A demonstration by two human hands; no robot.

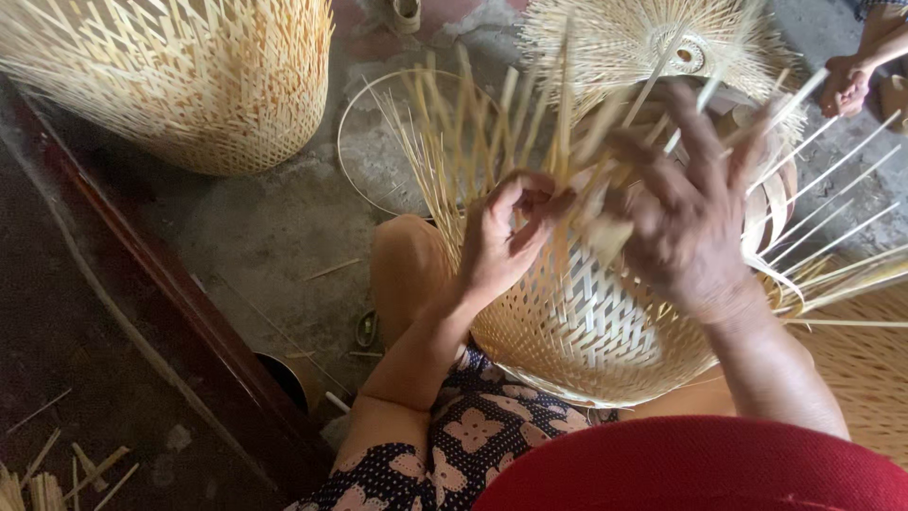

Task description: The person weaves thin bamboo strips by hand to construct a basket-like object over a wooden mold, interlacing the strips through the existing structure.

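Note:
A half-woven bamboo basket [577, 326] rests on my lap, its loose pale strips [454, 142] fanning upward and to the right. My left hand [506, 237] pinches strips at the basket's upper rim, fingers curled around them. My right hand [690, 213] lies over the rim to the right, fingers spread among the upright strips and bending some of them. The weave beneath both hands is partly hidden.
A large finished woven basket [199, 80] stands at top left. A thin bamboo hoop [355, 161] lies on the concrete floor. A dark wooden beam [161, 293] runs diagonally at left. Another person's hand [845, 87] works at top right near a round woven piece [653, 38].

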